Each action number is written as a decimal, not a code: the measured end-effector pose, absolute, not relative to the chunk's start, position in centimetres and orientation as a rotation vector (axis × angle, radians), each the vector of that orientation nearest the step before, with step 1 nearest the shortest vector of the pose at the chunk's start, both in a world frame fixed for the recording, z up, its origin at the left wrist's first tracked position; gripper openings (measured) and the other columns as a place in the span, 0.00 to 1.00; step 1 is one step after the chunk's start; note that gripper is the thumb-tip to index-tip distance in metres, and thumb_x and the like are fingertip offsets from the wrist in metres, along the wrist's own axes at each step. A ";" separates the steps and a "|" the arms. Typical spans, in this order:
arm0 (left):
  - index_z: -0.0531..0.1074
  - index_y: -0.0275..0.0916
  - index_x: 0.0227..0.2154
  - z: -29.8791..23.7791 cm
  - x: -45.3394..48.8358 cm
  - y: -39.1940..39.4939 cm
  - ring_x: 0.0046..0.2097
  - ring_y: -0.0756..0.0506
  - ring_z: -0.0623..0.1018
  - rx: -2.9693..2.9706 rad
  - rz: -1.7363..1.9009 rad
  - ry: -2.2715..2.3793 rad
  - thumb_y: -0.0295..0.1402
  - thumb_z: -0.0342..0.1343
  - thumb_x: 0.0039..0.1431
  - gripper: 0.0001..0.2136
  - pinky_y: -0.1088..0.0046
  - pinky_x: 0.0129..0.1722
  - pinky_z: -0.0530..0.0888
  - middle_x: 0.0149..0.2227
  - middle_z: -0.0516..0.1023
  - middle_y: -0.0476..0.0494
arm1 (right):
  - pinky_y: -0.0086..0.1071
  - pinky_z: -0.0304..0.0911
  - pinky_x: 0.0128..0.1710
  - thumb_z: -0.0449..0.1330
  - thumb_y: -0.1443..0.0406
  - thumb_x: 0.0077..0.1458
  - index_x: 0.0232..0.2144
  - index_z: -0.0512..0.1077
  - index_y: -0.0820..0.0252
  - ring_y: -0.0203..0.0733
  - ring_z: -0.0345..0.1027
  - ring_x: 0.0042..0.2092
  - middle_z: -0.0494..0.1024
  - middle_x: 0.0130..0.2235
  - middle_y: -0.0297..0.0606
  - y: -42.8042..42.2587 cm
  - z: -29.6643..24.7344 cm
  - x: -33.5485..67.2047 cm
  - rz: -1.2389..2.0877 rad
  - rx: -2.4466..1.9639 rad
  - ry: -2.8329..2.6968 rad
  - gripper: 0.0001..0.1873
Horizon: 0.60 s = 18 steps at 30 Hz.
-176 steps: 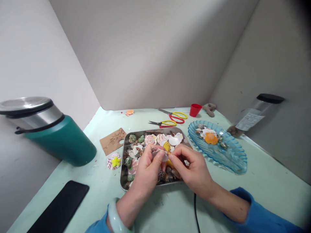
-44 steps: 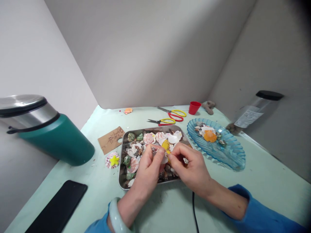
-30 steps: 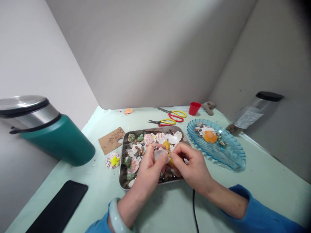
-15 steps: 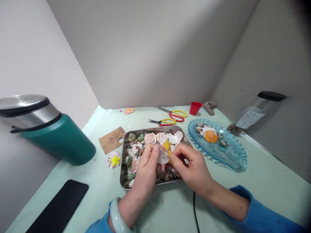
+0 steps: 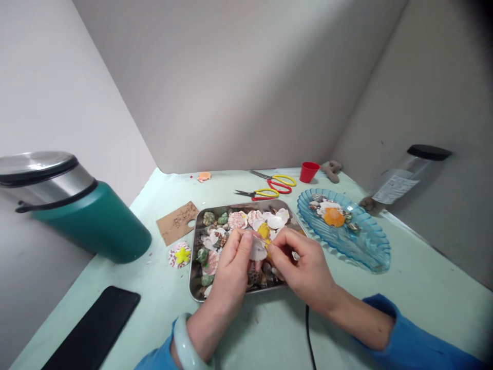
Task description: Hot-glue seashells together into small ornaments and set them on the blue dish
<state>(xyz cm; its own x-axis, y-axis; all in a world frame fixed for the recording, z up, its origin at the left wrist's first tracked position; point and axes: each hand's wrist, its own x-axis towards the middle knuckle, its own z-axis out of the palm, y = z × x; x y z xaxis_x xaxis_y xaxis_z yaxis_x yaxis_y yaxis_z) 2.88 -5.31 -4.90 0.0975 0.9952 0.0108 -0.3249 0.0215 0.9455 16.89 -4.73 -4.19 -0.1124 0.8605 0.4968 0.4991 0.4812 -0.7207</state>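
Silver tray (image 5: 193, 262): shells (image 5: 236, 220) white, pink-striped, green, yellow; white shell (image 5: 257, 251) at its centre. Right of tray: blue ribbed dish (image 5: 370, 252), orange shell (image 5: 333, 217). Behind: yellow-and-red-handled scissors (image 5: 266, 194), red cup (image 5: 309, 172). Left: brown card (image 5: 177, 222), teal bin (image 5: 92, 223). Surface (image 5: 404, 293) pale green.

Two scissors (image 5: 265, 193), one tray (image 5: 191, 272), one dish (image 5: 365, 246), one cup (image 5: 309, 172).

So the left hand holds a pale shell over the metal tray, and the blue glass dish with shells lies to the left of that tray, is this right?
Not quite. The blue glass dish lies to the right of the metal tray, not to its left, as the head view shows. The rest stands: the left hand holds a pale shell over the tray.
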 end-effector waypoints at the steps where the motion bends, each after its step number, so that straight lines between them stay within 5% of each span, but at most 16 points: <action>1: 0.67 0.38 0.34 -4.8 2.9 -5.3 0.27 0.52 0.65 1.009 1.269 0.893 0.43 0.49 0.64 0.13 0.76 0.28 0.63 0.24 0.66 0.53 | 0.28 0.55 0.24 0.55 0.68 0.55 0.20 0.62 0.58 0.33 0.58 0.23 0.65 0.21 0.30 -4.7 -4.2 16.9 0.483 -1.169 -1.751 0.12; 7: 0.64 0.39 0.47 -4.1 2.9 -5.2 0.28 0.53 0.69 0.974 1.231 0.835 0.38 0.60 0.56 0.18 0.76 0.29 0.67 0.31 0.70 0.52 | 0.28 0.55 0.23 0.54 0.66 0.57 0.22 0.63 0.58 0.32 0.57 0.22 0.65 0.21 0.29 -4.6 -4.4 16.9 0.579 -1.198 -1.694 0.12; 14: 0.64 0.37 0.30 -4.4 2.9 -5.0 0.24 0.55 0.62 1.033 1.180 0.925 0.40 0.60 0.56 0.13 0.79 0.22 0.62 0.24 0.65 0.55 | 0.29 0.57 0.26 0.54 0.64 0.59 0.23 0.64 0.58 0.34 0.59 0.25 0.66 0.23 0.30 -4.7 -4.4 17.1 0.609 -1.173 -1.672 0.12; 18: 0.64 0.37 0.32 -4.1 3.0 -5.2 0.22 0.56 0.59 1.010 1.189 0.977 0.44 0.59 0.56 0.15 0.81 0.19 0.57 0.24 0.64 0.56 | 0.29 0.56 0.26 0.54 0.64 0.59 0.24 0.64 0.58 0.34 0.59 0.25 0.66 0.24 0.30 -4.6 -4.5 17.1 0.597 -1.183 -1.705 0.12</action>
